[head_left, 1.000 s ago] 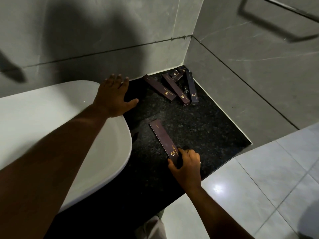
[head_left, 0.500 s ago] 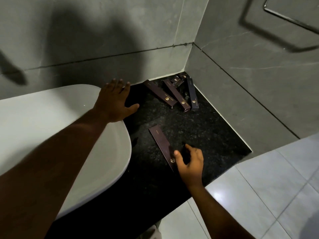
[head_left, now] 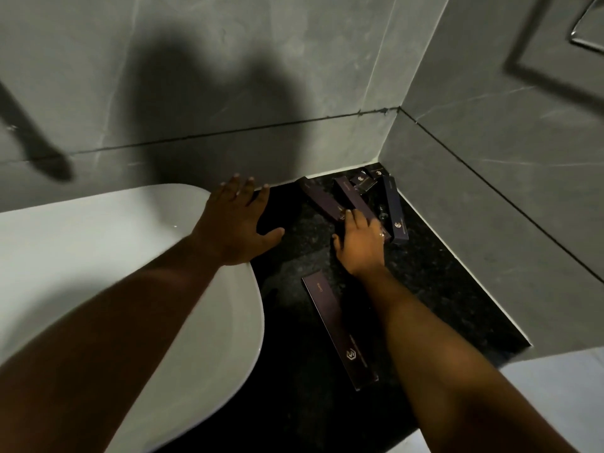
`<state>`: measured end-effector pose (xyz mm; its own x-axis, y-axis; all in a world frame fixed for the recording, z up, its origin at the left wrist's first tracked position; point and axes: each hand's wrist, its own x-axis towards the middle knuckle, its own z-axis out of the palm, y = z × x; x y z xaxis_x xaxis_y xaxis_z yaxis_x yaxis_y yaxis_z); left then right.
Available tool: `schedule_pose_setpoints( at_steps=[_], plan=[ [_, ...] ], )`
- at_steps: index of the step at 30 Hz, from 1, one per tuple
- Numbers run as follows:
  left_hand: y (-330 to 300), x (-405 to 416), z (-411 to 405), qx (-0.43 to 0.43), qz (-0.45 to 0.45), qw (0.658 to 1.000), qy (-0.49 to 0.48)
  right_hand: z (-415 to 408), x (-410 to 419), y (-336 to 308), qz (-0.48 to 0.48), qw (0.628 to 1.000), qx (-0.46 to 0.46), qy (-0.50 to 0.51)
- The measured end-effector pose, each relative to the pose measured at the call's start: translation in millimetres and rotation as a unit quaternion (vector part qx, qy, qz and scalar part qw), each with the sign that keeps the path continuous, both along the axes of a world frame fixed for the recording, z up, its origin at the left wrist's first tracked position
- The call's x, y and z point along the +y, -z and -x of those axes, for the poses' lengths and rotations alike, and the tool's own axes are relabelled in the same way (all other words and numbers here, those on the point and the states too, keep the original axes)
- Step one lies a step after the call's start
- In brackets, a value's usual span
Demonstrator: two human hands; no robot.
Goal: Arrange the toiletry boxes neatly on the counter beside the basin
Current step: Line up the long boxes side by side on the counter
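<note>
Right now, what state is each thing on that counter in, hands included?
Left hand: open, flat on the basin rim.
Right hand: reaching onto the corner boxes; grip unclear.
Long near box: flat on the counter, alone, not held.
Corner boxes: jumbled, overlapping, unsorted.
Right-wall box: flat, beside the wall.

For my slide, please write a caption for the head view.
Right hand reaches the boxes in the counter corner; left hand rests on the basin.
</note>
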<state>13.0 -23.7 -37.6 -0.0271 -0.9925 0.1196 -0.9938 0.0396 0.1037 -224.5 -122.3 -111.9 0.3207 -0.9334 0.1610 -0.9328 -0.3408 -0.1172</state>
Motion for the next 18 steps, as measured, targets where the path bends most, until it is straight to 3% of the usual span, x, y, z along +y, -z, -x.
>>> schedule_pose_setpoints(
  at_steps=[6, 12, 18],
  plan=[
    [-1, -2, -1, -0.011, -0.003, 1.0, -0.008, 2, -16, -4, 0.003, 0.999, 0.04, -0.005],
    [-2, -1, -2, 0.002, -0.007, 1.0, -0.005, 52, 48, 7, -0.049, 0.983, -0.158, 0.076],
    [0, 0, -1, 0.018, 0.008, 1.0, 0.0, 101, 131, 19, -0.05, 0.978, -0.181, 0.091]
  ],
)
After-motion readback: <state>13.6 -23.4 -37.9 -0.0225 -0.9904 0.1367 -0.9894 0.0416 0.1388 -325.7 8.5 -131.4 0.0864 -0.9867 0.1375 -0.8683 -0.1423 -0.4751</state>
